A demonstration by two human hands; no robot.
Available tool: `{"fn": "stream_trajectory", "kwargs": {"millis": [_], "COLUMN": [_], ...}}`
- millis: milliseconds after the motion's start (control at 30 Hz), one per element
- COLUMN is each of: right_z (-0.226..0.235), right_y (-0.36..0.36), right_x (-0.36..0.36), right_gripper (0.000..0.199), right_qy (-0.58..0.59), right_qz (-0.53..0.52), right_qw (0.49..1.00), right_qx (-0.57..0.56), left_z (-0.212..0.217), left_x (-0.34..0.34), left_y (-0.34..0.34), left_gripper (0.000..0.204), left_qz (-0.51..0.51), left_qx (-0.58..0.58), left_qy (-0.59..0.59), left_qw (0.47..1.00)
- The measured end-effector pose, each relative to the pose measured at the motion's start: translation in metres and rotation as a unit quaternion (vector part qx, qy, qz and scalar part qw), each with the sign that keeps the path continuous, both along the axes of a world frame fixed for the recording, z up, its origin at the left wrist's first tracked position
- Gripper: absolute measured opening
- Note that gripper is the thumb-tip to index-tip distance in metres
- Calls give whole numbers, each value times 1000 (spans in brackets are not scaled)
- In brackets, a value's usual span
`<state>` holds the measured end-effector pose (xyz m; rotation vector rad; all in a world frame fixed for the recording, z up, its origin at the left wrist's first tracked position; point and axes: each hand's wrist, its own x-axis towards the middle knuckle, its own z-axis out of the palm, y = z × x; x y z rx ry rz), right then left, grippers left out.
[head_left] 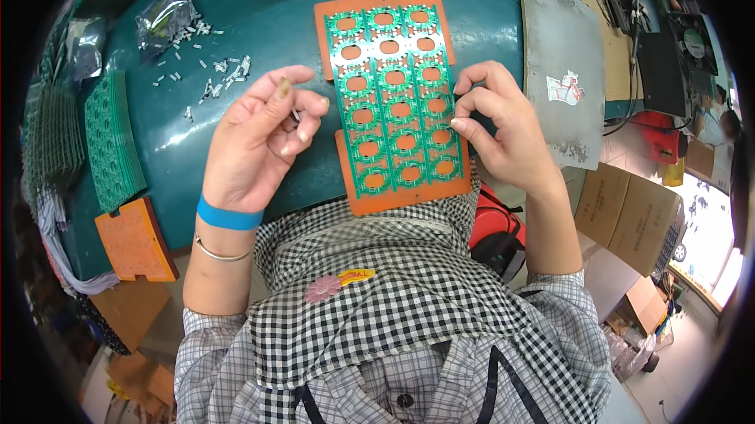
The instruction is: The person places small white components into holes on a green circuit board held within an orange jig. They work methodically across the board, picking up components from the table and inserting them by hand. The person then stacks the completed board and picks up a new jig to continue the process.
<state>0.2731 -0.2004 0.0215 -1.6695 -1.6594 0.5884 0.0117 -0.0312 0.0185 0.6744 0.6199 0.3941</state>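
Note:
A green circuit panel [395, 97] with rows of round cut-outs lies on an orange jig plate [377, 200] on the teal table [259, 31]. My right hand [497, 121] rests at the panel's right edge, fingertips pinched against it. My left hand [263, 137] is palm up just left of the panel, its fingers curled around a few small metal parts [296, 116].
Small loose metal parts [212, 78] and a clear bag [161, 19] lie at the upper left. A stack of green panels [114, 141] and a spare orange jig [135, 239] sit at the left. A grey board [562, 70] lies on the right, cardboard boxes [629, 219] below it.

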Motion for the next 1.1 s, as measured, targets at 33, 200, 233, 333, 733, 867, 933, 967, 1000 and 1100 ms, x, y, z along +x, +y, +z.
{"fn": "stream_trajectory", "kwargs": {"millis": [33,200,233,333,733,867,933,967,1000,1100], "right_z": [-2,-8,-8,-9,-12,-14,-11,-11,-12,-15], "right_y": [-1,-1,-2,-2,0,3,6,7,6,2], "right_x": [-1,-2,-2,-1,-3,-1,-1,-1,-3,-11], "right_gripper": [17,17,17,17,18,18,19,20,21,24], "right_qy": [-2,-19,-21,-24,-24,-16,-73,-102,-102,-111], "right_qz": [-3,-8,-7,-7,-12,10,22,28,16,-11], "right_qw": [1000,1000,1000,1000,999,999,996,992,993,992], "right_qx": [-2,8,8,8,19,27,50,62,60,60], "left_z": [0,2,4,5,3,-3,-5,-4,-3,2], "left_x": [0,-5,-4,-1,-4,-5,-6,-6,-6,-4], "left_y": [0,2,0,-3,-3,-4,-4,-4,-3,-6], "left_gripper": [20,19,18,17,20,20,19,19,19,17], "left_qz": [13,2,8,19,-11,-7,-11,-16,-20,-25], "left_qx": [-5,-14,-13,-8,16,28,34,32,32,37], "left_qy": [2,-30,-25,-28,19,11,5,5,6,23], "left_qw": [1000,999,1000,999,1000,1000,999,999,999,999]}}
